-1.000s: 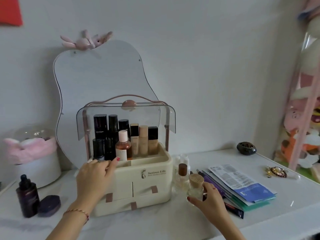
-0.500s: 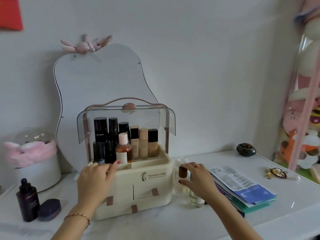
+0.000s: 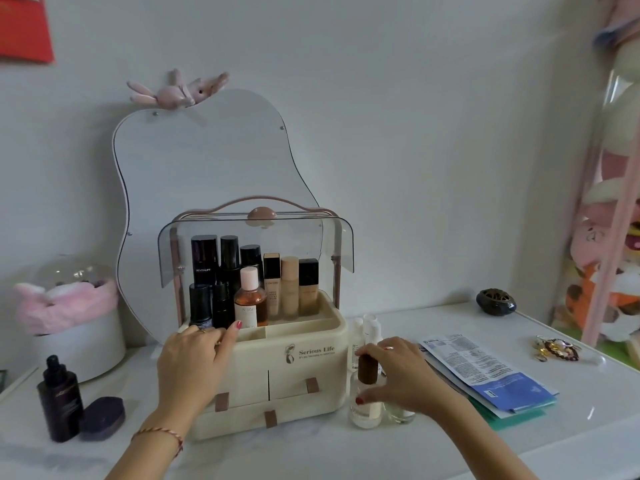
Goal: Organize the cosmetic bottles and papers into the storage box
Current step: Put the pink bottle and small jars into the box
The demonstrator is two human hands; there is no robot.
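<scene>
My left hand (image 3: 192,358) is resting flat on the front-left rim of the cream storage box (image 3: 304,372), fingers straight, holding nothing. My right hand (image 3: 398,372) has its fingers and thumb curled round a clear bottle with a brown cap (image 3: 366,393), standing on the table (image 3: 311,452) just right of the box. The papers (image 3: 485,375) are stacked further right, and a dark bottle (image 3: 60,400) sits far left.

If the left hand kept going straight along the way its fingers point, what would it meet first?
The left hand rests on the storage box rim, fingers aimed up and rightward. First in line looks to be the peach-liquid bottle just past the fingertips, though depth is hard to judge.
</scene>
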